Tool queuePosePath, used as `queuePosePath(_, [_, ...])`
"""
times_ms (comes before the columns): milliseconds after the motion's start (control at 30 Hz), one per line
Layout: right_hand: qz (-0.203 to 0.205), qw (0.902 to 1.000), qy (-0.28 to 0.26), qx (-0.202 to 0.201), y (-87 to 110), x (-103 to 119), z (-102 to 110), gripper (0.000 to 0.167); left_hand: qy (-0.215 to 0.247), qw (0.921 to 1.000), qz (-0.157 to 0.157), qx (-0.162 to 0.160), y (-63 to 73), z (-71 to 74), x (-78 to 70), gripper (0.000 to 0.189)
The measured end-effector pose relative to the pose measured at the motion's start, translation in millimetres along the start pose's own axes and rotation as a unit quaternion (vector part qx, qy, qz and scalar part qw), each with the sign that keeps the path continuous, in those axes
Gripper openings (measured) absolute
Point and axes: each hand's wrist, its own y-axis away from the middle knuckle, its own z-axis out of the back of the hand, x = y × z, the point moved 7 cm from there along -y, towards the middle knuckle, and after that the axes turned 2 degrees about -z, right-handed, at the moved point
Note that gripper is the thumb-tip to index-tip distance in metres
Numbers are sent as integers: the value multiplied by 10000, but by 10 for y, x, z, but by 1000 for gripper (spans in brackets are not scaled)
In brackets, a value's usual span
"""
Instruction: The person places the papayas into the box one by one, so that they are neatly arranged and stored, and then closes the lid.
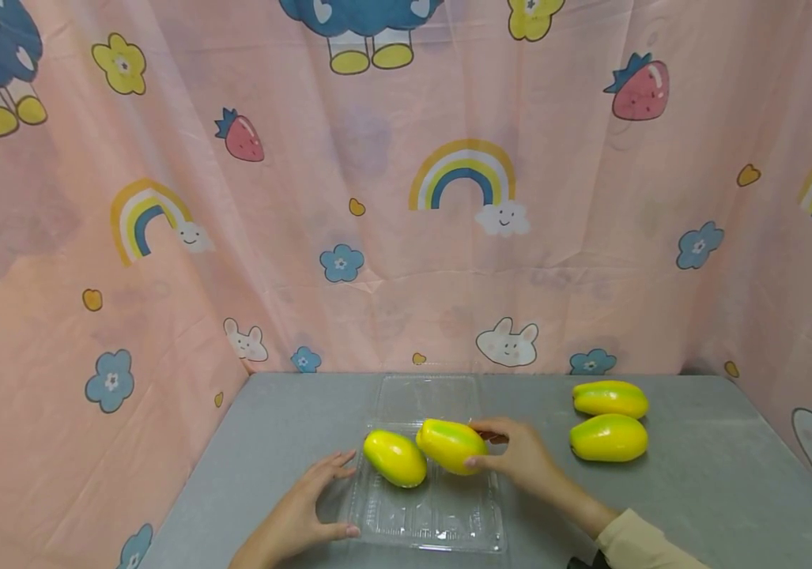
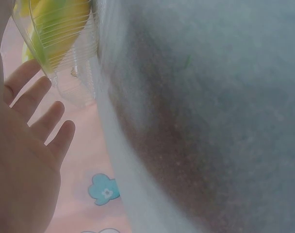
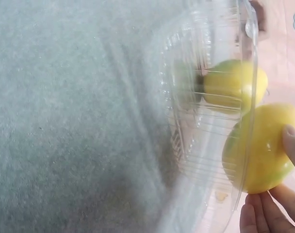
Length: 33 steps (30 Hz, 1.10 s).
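Observation:
A clear plastic clamshell box [image 1: 428, 521] lies open on the table, its lid [image 1: 428, 395] folded back toward the curtain. One yellow-green papaya [image 1: 394, 458] sits in the left part of the box. My right hand [image 1: 519, 457] grips a second papaya [image 1: 452, 446] between thumb and fingers, over the box's right part. The right wrist view shows that papaya [image 3: 264, 150] partly behind the clear wall, with the thumb on its near side. My left hand [image 1: 306, 506] is beside the box's left edge with fingers extended; in the left wrist view its fingertips are close to the box wall [image 2: 65, 53].
Two more papayas [image 1: 609, 438] lie side by side on the grey table [image 1: 270, 427], to the right of the box. A pink patterned curtain [image 1: 406, 308] stands behind the table and along its sides. A small dark object [image 1: 587, 563] shows by the right sleeve.

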Motion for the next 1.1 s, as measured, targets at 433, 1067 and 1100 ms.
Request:
queuePosePath(433, [241,9992,311,-7,10,18,-89,56,-13,10000,34,15,8,-10,3,79])
queuePosePath(1067, [136,9943,1035,-236,14,1,-137,57,-2,10000,40,-14,4,-10,17,78])
queuePosePath(1100, [127,9939,1065,-243,15,-1,-139,57,-13,10000,47,-10,3,-10,16,78])
